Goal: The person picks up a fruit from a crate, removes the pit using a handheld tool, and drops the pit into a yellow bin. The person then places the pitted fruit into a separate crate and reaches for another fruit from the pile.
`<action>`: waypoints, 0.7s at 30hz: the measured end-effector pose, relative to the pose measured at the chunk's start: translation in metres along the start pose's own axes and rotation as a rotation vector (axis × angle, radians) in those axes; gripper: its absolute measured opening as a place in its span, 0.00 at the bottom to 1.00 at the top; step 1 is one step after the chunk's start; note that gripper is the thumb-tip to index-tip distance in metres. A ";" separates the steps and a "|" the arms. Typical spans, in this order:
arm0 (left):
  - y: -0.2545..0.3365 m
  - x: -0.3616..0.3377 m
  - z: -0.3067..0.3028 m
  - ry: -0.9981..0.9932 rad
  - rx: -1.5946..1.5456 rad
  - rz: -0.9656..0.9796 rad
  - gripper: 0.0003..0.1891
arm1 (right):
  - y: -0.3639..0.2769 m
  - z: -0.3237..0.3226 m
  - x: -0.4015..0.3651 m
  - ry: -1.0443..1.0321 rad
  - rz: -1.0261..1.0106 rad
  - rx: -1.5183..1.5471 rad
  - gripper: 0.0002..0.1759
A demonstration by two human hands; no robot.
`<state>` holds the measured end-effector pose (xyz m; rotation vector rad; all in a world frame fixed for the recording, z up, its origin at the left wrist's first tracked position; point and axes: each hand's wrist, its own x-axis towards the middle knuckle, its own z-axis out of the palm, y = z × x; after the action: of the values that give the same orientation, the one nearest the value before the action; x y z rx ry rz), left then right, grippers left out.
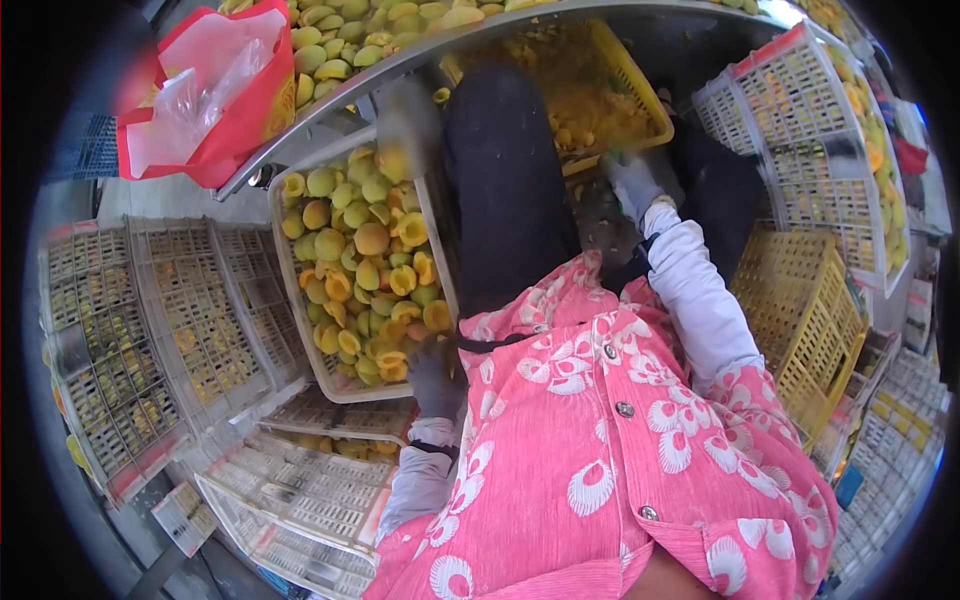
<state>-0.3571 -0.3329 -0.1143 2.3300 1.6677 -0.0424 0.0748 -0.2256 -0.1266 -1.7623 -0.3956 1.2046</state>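
Note:
My left hand (437, 382), in a dark grey glove, is at the right-hand rim of a white crate (281, 268), its fingertips over the fruit near the lower corner. Whole and halved yellow-green peaches (372, 238) fill this crate; some halves show orange hollows. My right hand (634, 188), in a pale glove, is beside the near edge of a yellow basket (655, 112). Its fingers look curled and blurred, with a small green patch at their tips. Orange fruit pieces (585, 100) lie in that basket.
A metal table edge (400, 62) curves across the top, with fruit halves (335, 45) behind it. A red bag (270, 70) holding clear plastic sits at upper left. Slatted crates (190, 310) stand at left, a tall white crate (775, 120) and a yellow crate (790, 290) at right.

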 end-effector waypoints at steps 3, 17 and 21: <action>-0.020 0.018 0.024 0.059 -0.151 0.005 0.19 | 0.017 -0.003 0.008 0.017 0.008 0.020 0.17; -0.021 0.105 -0.005 0.250 -0.024 -0.245 0.12 | -0.016 -0.003 -0.002 -0.102 -0.069 0.219 0.17; 0.050 0.261 -0.136 0.646 -0.239 0.217 0.13 | -0.023 -0.004 -0.006 -0.156 0.042 0.297 0.12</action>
<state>-0.2411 -0.0746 -0.0211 2.4576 1.5261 0.9884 0.0811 -0.2201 -0.1038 -1.4340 -0.2551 1.3609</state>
